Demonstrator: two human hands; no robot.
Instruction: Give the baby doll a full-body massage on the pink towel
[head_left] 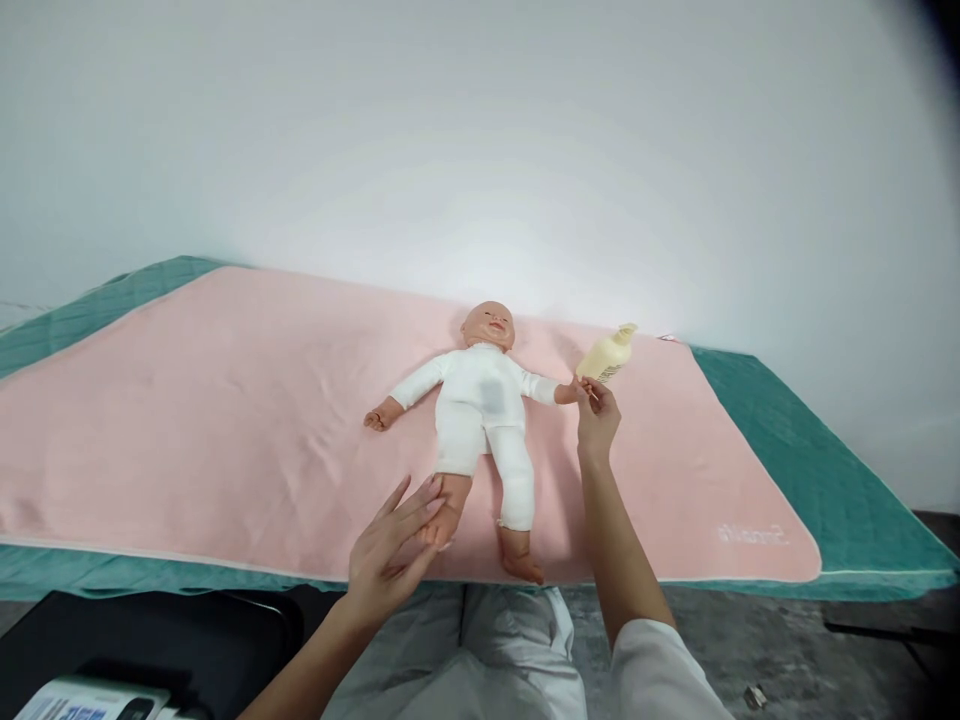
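A baby doll (pixel 484 400) in a white cloth suit lies on its back on a pink mat, head toward the wall and feet toward me. My left hand (pixel 386 555) rests against its bare lower leg and foot at the left, fingers stretched out and apart. With fingers pinched, my right hand (pixel 598 415) grips the doll's small hand (pixel 568 392) at the right; the fingertips partly hide it. Just behind that hand, a pale yellow pump bottle (pixel 606 355) lies tilted on the mat.
The pink mat (pixel 187 430) covers most of a green quilted pad (pixel 795 430). A white wall (pixel 480 150) stands directly behind. Below the near edge at left are a black surface (pixel 225 630) and a white-and-green package (pixel 90 700).
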